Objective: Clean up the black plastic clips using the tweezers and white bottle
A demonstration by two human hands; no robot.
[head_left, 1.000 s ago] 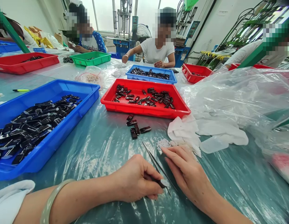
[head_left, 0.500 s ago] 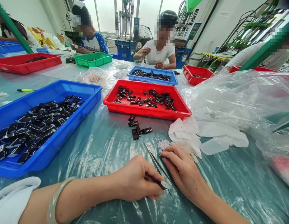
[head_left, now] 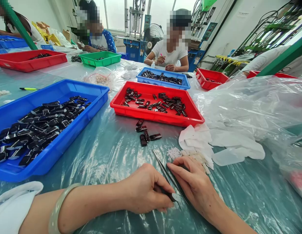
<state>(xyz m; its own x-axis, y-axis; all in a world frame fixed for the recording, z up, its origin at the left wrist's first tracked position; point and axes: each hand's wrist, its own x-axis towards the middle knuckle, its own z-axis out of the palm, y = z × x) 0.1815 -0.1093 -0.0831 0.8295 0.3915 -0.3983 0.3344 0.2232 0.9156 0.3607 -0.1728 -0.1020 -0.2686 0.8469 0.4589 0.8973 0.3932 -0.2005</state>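
Note:
My left hand (head_left: 148, 188) is closed around a small dark piece (head_left: 169, 196) with a pale oval end, most of it hidden by the fingers. A thin dark point sticks out just below that end. Metal tweezers (head_left: 163, 167) lie slantwise between my two hands. My right hand (head_left: 198, 185) rests palm down beside the tweezers. Its thumb and forefinger are bent close together next to a small heap of white bits (head_left: 174, 152); whatever lies between the fingertips is too small to make out. Several glossy dark pieces (head_left: 144, 136) lie on the plastic-covered table beyond.
A blue tray (head_left: 82, 128) full of dark pieces stands at left. Ahead is a red tray (head_left: 158, 117) with similar pieces, and behind it another blue tray (head_left: 163, 85). White crumpled sheets (head_left: 197, 141) and clear plastic (head_left: 238, 100) spread at right. Co-workers sit across the table.
The whole view has shifted slightly. My right fingertips have drawn back a little from the white bits. My left hand keeps its hold on the dark piece.

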